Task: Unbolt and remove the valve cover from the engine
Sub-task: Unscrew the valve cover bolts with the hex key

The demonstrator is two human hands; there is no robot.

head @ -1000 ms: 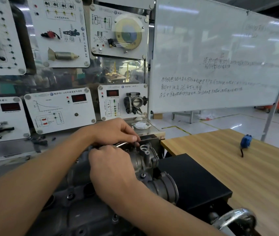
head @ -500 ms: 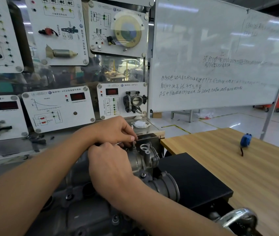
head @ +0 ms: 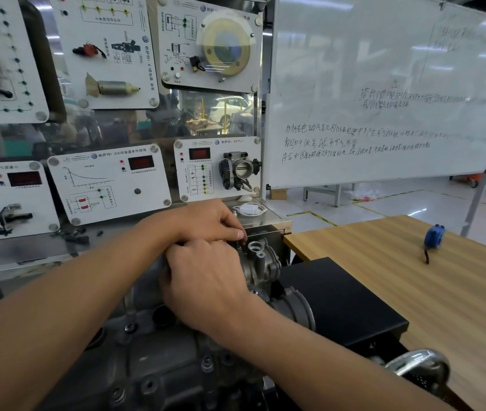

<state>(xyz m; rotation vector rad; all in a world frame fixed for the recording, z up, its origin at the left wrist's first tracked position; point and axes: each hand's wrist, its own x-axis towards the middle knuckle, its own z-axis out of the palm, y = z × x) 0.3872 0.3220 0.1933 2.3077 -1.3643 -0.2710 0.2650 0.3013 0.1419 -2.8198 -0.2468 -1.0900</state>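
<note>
The grey metal engine (head: 152, 360) fills the bottom centre, its valve cover studded with several bolt heads. At the far end, beside a cast housing (head: 261, 256) with round ports, my left hand (head: 209, 223) pinches a small dark metal stub (head: 239, 243) between thumb and fingertips; I cannot tell if it is a bolt or a tool tip. My right hand (head: 206, 280) lies just in front of it on top of the engine, back up and fingers curled under. What it holds is hidden.
A black box (head: 339, 298) sits right of the engine on a wooden table (head: 384, 262), which also carries a blue tape measure (head: 434, 236). A chrome handle (head: 419, 366) pokes up at lower right. Training panels (head: 108, 182) and a whiteboard (head: 384, 84) stand behind.
A thin shiny rod seen between my hands a second ago is now hidden. My left fingertips have dropped onto the stub. Both hands stay at the engine's far end.
</note>
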